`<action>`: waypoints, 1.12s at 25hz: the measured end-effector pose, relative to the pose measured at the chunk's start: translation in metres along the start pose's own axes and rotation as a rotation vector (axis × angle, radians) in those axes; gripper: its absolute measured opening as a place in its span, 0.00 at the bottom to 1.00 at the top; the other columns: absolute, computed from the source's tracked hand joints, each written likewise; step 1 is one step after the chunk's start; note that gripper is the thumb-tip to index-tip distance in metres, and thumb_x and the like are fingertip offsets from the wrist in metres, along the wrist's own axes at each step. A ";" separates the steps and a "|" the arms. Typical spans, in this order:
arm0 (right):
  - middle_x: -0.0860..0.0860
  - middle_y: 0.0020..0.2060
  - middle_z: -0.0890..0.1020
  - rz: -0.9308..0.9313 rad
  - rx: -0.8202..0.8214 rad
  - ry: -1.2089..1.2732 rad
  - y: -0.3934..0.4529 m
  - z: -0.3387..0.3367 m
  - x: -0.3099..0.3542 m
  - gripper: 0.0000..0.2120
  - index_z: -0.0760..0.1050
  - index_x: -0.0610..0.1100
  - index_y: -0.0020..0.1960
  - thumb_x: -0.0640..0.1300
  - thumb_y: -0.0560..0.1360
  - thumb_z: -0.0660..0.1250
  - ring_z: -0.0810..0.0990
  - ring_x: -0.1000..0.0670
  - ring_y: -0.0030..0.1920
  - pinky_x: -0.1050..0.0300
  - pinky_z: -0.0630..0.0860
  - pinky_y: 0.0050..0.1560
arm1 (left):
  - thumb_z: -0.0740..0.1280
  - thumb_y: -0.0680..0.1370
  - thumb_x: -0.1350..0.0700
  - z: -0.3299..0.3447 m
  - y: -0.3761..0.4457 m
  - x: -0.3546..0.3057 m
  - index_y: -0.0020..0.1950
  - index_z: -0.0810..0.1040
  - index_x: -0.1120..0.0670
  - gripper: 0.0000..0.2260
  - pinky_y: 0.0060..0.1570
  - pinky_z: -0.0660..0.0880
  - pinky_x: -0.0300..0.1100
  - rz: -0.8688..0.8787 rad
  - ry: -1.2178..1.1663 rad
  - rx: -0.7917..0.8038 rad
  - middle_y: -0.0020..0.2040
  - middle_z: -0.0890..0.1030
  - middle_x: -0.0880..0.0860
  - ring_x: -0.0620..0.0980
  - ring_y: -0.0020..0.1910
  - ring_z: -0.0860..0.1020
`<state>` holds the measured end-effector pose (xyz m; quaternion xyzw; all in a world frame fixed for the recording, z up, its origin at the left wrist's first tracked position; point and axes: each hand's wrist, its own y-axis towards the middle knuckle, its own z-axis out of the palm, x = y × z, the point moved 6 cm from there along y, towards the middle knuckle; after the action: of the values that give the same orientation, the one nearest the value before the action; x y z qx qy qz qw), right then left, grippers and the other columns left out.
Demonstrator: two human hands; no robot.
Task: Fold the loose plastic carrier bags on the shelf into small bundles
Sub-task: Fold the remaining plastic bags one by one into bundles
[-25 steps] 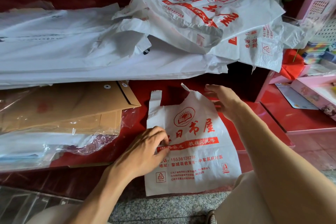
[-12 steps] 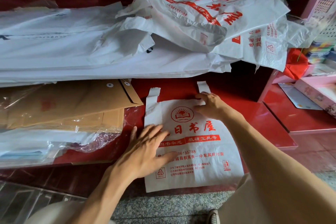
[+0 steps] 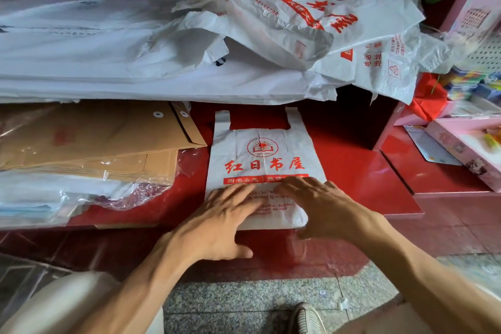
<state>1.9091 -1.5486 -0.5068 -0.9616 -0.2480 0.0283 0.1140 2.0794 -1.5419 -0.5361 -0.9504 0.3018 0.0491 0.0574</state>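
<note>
**Both palms flat on one bag**

A white carrier bag (image 3: 260, 160) with red print lies flat on the red shelf (image 3: 349, 171), its two handles pointing away from the person and its bottom edge near the shelf's front lip. The bag looks smooth, with a book-and-sun logo in a circle above a row of large red characters.

The left hand (image 3: 217, 222) rests on the bag's lower left part, fingers straight and spread, thumb stretched out over the shelf's front edge. The right hand (image 3: 322, 209) lies on the lower right part, fingers also straight and pointing left across the print, so that the fingertips of both hands nearly meet over the small red text. Neither hand grips anything; both simply press down with flat fingers.

Behind the bag, on a higher level, sits a loose heap of bags (image 3: 311, 24) of the same print, crumpled and overlapping, some draping over the edge. To their left runs a long stack of white sheets (image 3: 95, 62). Below that, left of the flat bag, are brown envelopes (image 3: 108, 141) partly under clear wrap (image 3: 130, 190). At far right stands a pink box (image 3: 466, 152). On the speckled floor below, a shoe (image 3: 306, 318) shows.
</note>
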 end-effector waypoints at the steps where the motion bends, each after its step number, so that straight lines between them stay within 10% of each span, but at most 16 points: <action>1: 0.57 0.74 0.61 -0.002 -0.048 0.019 -0.002 0.001 -0.002 0.39 0.55 0.56 0.76 0.51 0.71 0.72 0.62 0.51 0.73 0.50 0.67 0.68 | 0.69 0.73 0.39 0.000 0.001 -0.001 0.79 0.53 0.44 0.40 0.75 0.42 0.43 0.012 -0.028 -0.003 0.79 0.48 0.43 0.44 0.78 0.47; 5: 0.55 0.52 0.80 0.147 -0.085 0.420 -0.007 -0.010 -0.043 0.18 0.78 0.52 0.59 0.37 0.73 0.66 0.80 0.50 0.50 0.59 0.78 0.46 | 0.66 0.75 0.57 -0.019 0.002 0.023 0.67 0.72 0.38 0.23 0.67 0.71 0.45 -0.140 -0.526 -0.168 0.66 0.75 0.41 0.40 0.65 0.73; 9: 0.53 0.24 0.69 0.314 -0.282 0.676 -0.010 -0.019 -0.089 0.13 0.73 0.41 0.32 0.42 0.75 0.67 0.66 0.54 0.24 0.59 0.62 0.26 | 0.73 0.72 0.54 -0.023 -0.004 0.055 0.53 0.78 0.43 0.13 0.50 0.76 0.40 -0.492 -0.724 -0.290 0.51 0.81 0.42 0.39 0.49 0.78; 14: 0.50 0.27 0.65 0.417 -0.432 0.789 -0.001 -0.011 -0.101 0.19 0.66 0.43 0.32 0.48 0.78 0.66 0.62 0.52 0.26 0.60 0.57 0.24 | 0.66 0.67 0.41 -0.017 -0.006 0.070 0.38 0.78 0.55 0.17 0.40 0.76 0.47 -0.692 -0.709 -0.394 0.34 0.81 0.48 0.53 0.37 0.80; 18: 0.50 0.26 0.71 0.453 -0.430 0.506 0.015 -0.003 -0.095 0.19 0.69 0.43 0.33 0.52 0.78 0.65 0.72 0.45 0.30 0.55 0.63 0.28 | 0.66 0.73 0.50 -0.023 -0.006 0.066 0.33 0.67 0.56 0.14 0.37 0.67 0.45 -0.737 -0.424 -0.429 0.27 0.70 0.49 0.56 0.32 0.73; 24: 0.47 0.42 0.79 0.581 -0.492 0.279 0.019 -0.005 -0.087 0.10 0.72 0.44 0.48 0.50 0.77 0.64 0.80 0.40 0.47 0.53 0.70 0.38 | 0.71 0.72 0.55 -0.032 -0.005 0.059 0.51 0.73 0.50 0.10 0.48 0.74 0.49 -0.647 -0.216 -0.542 0.48 0.80 0.51 0.55 0.47 0.78; 28: 0.48 0.68 0.70 0.303 -0.505 0.158 0.022 -0.020 -0.051 0.30 0.67 0.49 0.70 0.63 0.73 0.62 0.70 0.43 0.65 0.47 0.69 0.58 | 0.67 0.73 0.40 -0.028 0.017 0.029 0.72 0.67 0.46 0.29 0.73 0.58 0.57 -0.234 -0.183 -0.428 0.76 0.62 0.49 0.54 0.75 0.62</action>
<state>1.8771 -1.5956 -0.4921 -0.9848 -0.0914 -0.0927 -0.1153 2.0951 -1.5761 -0.5139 -0.9610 0.1660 0.1904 -0.1128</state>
